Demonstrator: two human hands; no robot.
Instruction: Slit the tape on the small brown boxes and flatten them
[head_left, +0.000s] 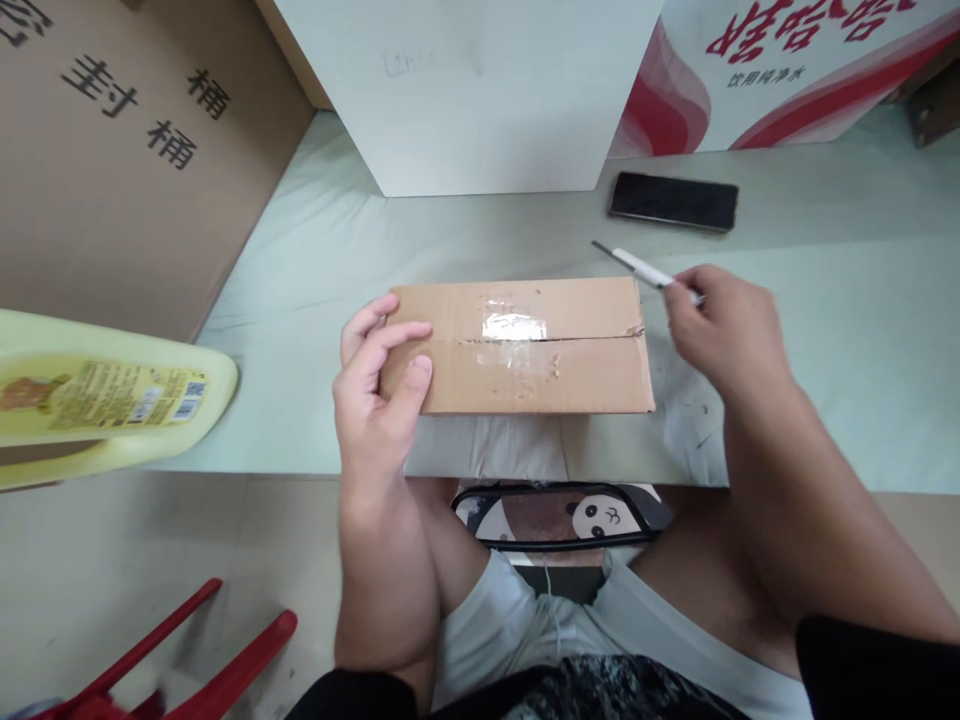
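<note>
A brown cardboard box (577, 375) lies on the pale green table cover, with clear tape (514, 326) across the middle of its top seam. My left hand (382, 375) grips the box's left end, thumb and fingers resting on the top and side. Off the box's right end, my right hand (724, 315) is closed on a slim white knife (643, 268) with a thin dark blade pointing up and left. The blade is apart from the box, just beyond its far right corner. Along the right part of the seam a dark slit shows.
A black phone (673, 201) lies behind the knife. A white box (480, 110) and a red-and-white carton (757, 90) stand at the back. At left are a large brown carton (127, 200) and a yellow bottle (217, 385). Below left, a red plastic object (232, 670) is on the floor.
</note>
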